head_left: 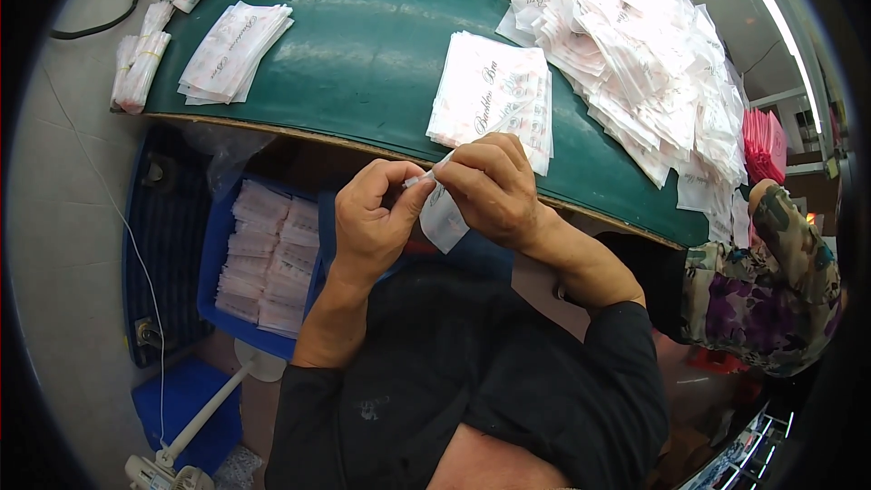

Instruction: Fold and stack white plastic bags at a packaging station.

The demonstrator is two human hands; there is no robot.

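Both my hands pinch a translucent white printed plastic bag just off the front edge of the table. My left hand grips its upper left edge between thumb and forefinger. Close beside it, my right hand is closed on the bag's top, and the lower part hangs free below the fingers. Just beyond my right hand lies a stack of similar bags on the green table. A smaller fanned stack of bags rests toward the table's left end.
A large heap of loose bags covers the table's right and far side. Banded bundles sit at its left corner. Below, a blue crate holds packed bags. A person in a patterned sleeve is at right; a white fan stands lower left.
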